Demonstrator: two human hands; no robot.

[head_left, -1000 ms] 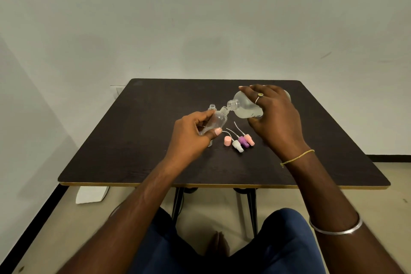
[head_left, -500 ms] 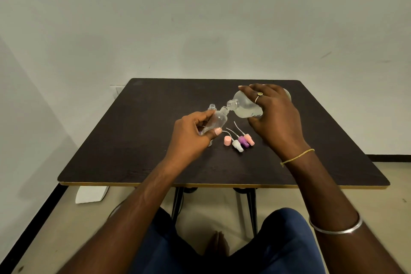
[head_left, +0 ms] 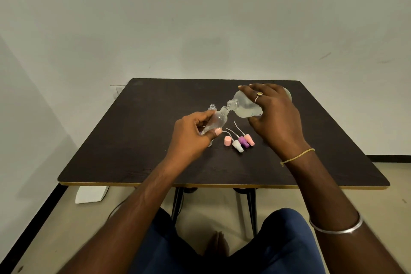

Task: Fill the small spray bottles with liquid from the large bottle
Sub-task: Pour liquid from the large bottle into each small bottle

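Over table (head_left: 138,158) centre, right hand (head_left: 275,118) grips large bottle (head_left: 243,105) tipped, neck meeting small spray bottle (head_left: 215,123), which left hand (head_left: 191,138) pinches slanted so liquid runs in w/o spilling. Spray caps (head_left: 239,141) wait near.

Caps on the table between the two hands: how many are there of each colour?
Pink caps: 2
White cap: 1
Purple cap: 1
Total: 4
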